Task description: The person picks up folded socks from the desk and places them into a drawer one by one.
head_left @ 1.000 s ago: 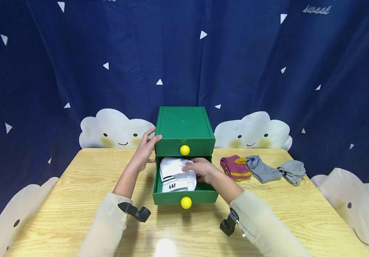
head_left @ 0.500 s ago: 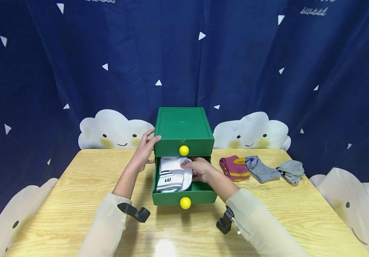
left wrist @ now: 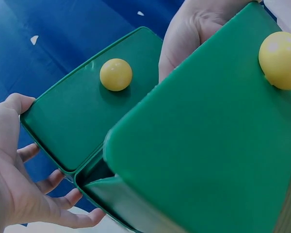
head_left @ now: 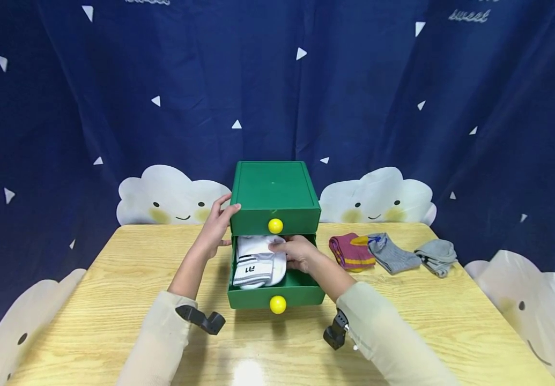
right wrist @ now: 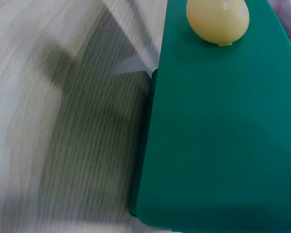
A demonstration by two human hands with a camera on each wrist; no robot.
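A small green two-drawer cabinet [head_left: 274, 185] stands on the table, its lower drawer [head_left: 306, 296] pulled out and the upper one closed. Folded white socks [head_left: 253, 265] with black and grey stripes lie in the left part of that drawer. My right hand [head_left: 301, 253] reaches into the drawer and holds the socks at their right side, thumb on top, other fingers mostly hidden. With fingers spread, my left hand [head_left: 213, 230] rests against the cabinet's left side, its thumb at the front corner of the upper drawer [left wrist: 77, 126]. In the right wrist view the drawer front hides the right hand.
To the right of the cabinet lie a maroon and yellow folded pair of socks [head_left: 352, 252], a grey pair with blue [head_left: 394, 254] and a plain grey pair [head_left: 437, 257]. Yellow round knobs [head_left: 278, 304] stick out from both drawer fronts. A dark blue curtain [head_left: 272, 80] hangs behind.
My right hand has shifted a little left, and the white socks have moved with it toward the drawer's left wall. The left hand keeps its place on the cabinet.
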